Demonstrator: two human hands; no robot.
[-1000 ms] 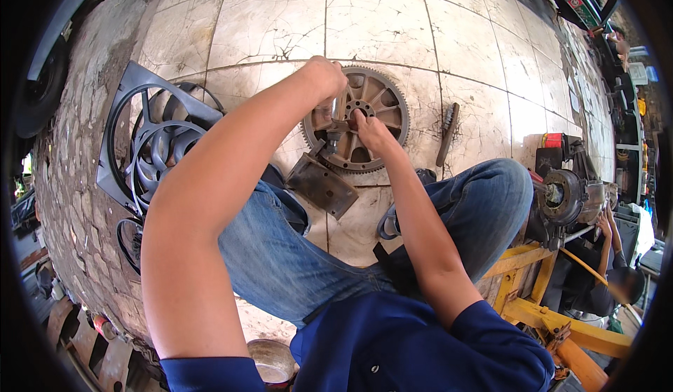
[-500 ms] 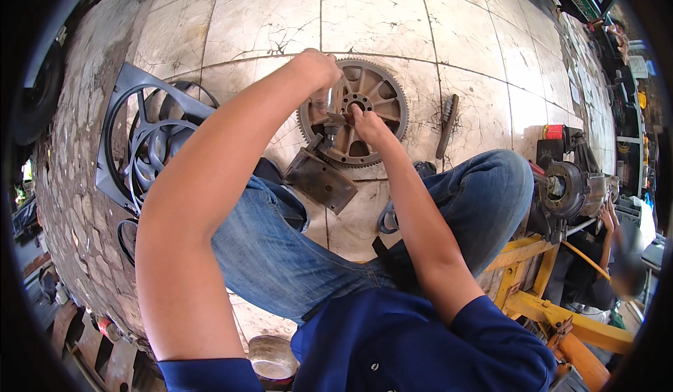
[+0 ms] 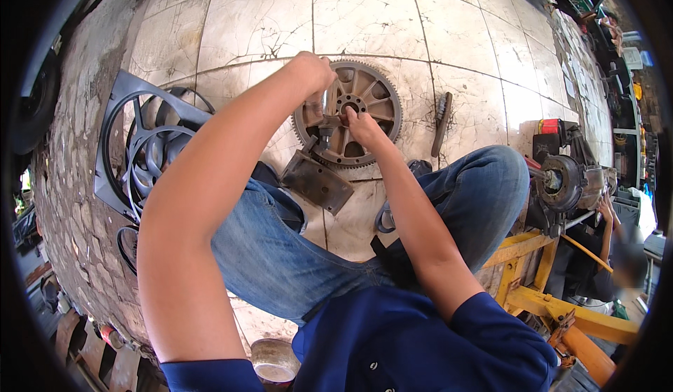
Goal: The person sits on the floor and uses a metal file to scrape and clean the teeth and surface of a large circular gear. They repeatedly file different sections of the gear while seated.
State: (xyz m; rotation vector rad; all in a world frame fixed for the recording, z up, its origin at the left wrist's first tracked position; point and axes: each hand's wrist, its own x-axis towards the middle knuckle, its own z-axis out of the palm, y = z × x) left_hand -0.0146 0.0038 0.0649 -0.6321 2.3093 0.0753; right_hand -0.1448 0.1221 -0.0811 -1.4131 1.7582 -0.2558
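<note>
A large toothed flywheel [image 3: 382, 112] lies flat on the tiles between my feet. Over its left side, my left hand [image 3: 313, 77] is closed around a shiny pale cylinder [image 3: 328, 100], mostly hidden by the hand and forearm. Just below the cylinder stands a dark stubby metal part [image 3: 325, 137], by the flywheel's near-left rim. My right hand [image 3: 363, 128] is closed near the flywheel's hub, its fingers at a small brownish piece [image 3: 338, 120] whose kind I cannot make out. A rusty metal bracket [image 3: 319, 184] rests on the floor nearer my legs.
A wire brush [image 3: 442, 122] lies right of the flywheel. A fan shroud [image 3: 116, 147] is on the left, and a round metal bowl [image 3: 273, 359] sits near my left hip. On the right are a greasy hub assembly [image 3: 561, 182], a yellow frame [image 3: 533, 301] and another person's hand [image 3: 606, 210].
The view has shifted slightly, so the floor items sit a little further left. Both hands keep nearly the same place over the flywheel.
</note>
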